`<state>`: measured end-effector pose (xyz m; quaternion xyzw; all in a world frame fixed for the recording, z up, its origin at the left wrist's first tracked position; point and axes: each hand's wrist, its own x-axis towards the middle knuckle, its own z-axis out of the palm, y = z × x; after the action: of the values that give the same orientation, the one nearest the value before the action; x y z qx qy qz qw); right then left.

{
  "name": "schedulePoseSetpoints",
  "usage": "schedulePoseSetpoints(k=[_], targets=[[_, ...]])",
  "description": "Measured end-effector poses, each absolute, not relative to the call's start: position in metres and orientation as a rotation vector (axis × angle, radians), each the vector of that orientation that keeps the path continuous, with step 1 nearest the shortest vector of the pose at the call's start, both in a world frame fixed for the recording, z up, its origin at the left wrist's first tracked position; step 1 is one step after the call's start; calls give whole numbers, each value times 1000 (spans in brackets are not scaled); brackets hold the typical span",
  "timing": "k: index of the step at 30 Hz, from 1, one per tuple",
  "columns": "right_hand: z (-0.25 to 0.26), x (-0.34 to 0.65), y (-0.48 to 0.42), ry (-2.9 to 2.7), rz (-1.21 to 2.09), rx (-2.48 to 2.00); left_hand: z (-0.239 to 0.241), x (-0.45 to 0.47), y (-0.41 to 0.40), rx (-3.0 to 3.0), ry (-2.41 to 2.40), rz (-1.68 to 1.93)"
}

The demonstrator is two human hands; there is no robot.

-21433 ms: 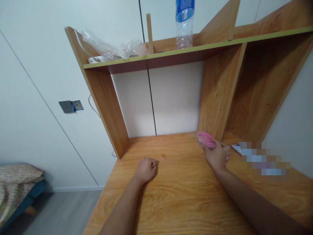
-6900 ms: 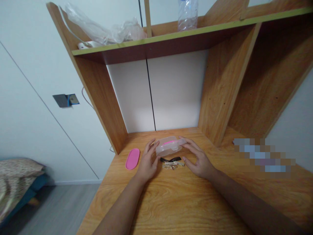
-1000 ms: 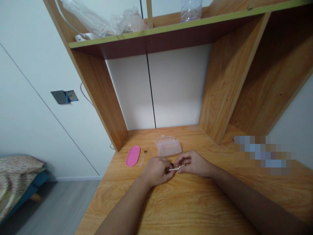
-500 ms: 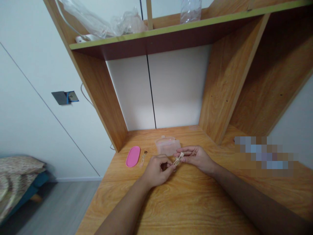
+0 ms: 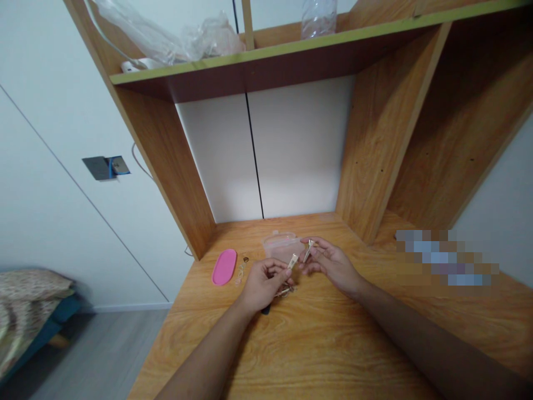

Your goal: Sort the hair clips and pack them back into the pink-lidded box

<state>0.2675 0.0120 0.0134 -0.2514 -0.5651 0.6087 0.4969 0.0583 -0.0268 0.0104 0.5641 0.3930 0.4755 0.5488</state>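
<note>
My left hand (image 5: pixel 262 283) pinches a small pale metal hair clip (image 5: pixel 292 260) between thumb and fingers. My right hand (image 5: pixel 328 265) holds a second, similar hair clip (image 5: pixel 307 251) at its fingertips, a little apart from the first. Both hands hover just above the wooden desk (image 5: pixel 316 344), in front of a clear plastic box (image 5: pixel 281 246) that stands without its lid. More small clips (image 5: pixel 285 291) lie on the desk under my left hand, partly hidden by it.
A pink oval lid (image 5: pixel 224 266) lies at the desk's left, with a small ring (image 5: pixel 246 259) and a pale chain-like item (image 5: pixel 240 273) beside it. The shelf above (image 5: pixel 258 58) carries a plastic bag (image 5: pixel 187 41) and a clear bottle (image 5: pixel 318 16). A bed (image 5: pixel 29 311) stands at far left.
The clips that my two hands held together have come apart, one in each hand. Both hands rose slightly and moved toward the clear box.
</note>
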Motion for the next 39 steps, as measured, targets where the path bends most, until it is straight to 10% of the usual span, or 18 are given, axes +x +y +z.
schedulePoseSetpoints(k=[39], targets=[[19,261,3,-1550,1519,-881,4,54,-20,1153,834,1213]])
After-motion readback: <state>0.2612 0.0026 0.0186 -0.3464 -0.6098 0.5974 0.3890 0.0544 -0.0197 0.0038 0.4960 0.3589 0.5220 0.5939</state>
